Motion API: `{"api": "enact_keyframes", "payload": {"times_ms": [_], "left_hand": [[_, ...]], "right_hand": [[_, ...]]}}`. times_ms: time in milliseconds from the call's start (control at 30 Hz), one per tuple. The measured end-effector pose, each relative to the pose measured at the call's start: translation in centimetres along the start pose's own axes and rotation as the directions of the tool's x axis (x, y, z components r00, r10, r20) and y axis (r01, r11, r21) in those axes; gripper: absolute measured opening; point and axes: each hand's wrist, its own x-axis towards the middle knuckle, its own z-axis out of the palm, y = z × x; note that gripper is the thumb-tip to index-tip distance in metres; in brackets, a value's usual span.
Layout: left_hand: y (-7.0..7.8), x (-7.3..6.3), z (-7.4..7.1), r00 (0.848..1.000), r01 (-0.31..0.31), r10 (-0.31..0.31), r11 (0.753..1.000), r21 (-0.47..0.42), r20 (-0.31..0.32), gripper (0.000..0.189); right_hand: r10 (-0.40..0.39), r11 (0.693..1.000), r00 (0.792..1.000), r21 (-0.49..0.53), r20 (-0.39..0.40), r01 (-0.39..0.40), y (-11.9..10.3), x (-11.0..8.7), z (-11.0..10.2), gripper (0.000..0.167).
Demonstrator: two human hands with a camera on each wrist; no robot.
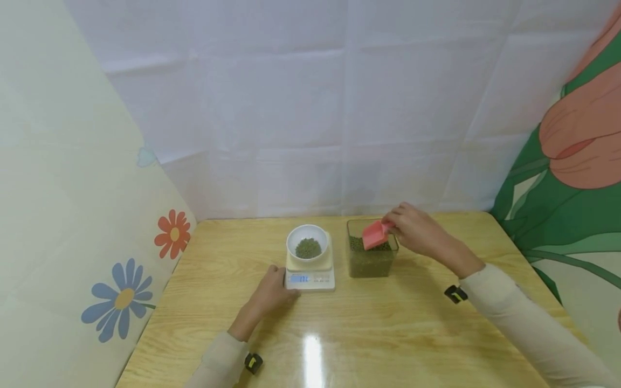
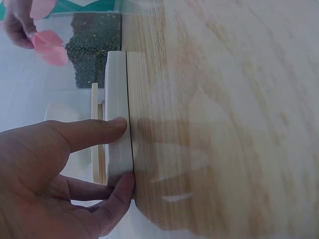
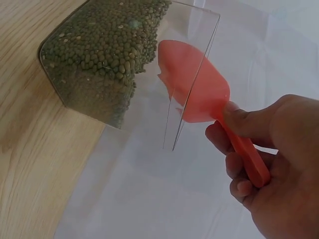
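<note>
My left hand (image 1: 269, 291) grips the near left corner of a white kitchen scale (image 1: 324, 284), its thumb along the front side in the left wrist view. A white bowl (image 1: 292, 249) holding a heap of green mung beans (image 1: 308, 248) stands on the scale's platform. Blue digits glow on the display, too small to read surely. My right hand (image 1: 418, 233) holds a pink scoop (image 3: 194, 82) by its handle. The scoop's head is tilted inside the mouth of a clear plastic container (image 1: 370, 268), above mung beans (image 3: 104, 47). Whether beans lie in the scoop cannot be told.
The container stands just right of the scale on a wood-grain table (image 1: 388, 334). White cloth (image 1: 271, 108) hangs behind the table's back edge. Flower-printed sheets (image 1: 48, 215) flank both sides. A black device (image 1: 456, 294) sits by the right wrist, another (image 1: 253, 363) by the left.
</note>
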Motion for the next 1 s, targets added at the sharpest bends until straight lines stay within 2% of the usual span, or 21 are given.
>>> {"api": "enact_keyframes", "payload": {"times_ms": [500,733,1000], "left_hand": [[0.0,0.0,0.2,1.000,-0.007,0.007,1.000,-0.003,-0.003,0.055],[0.1,0.1,0.1,1.000,-0.009,0.009,1.000,-0.006,0.000,0.055],[0.0,0.0,0.0,1.000,-0.001,0.001,1.000,-0.022,0.004,0.054]], "right_hand": [[-0.046,0.998,0.999,-0.041,0.010,0.047,-0.3,0.1,1.0,0.020],[-0.075,0.996,0.997,-0.057,-0.013,0.074,-0.4,0.3,1.8,0.016],[-0.065,0.996,0.998,-0.063,-0.001,0.065,-0.8,0.7,2.1,0.015]]}}
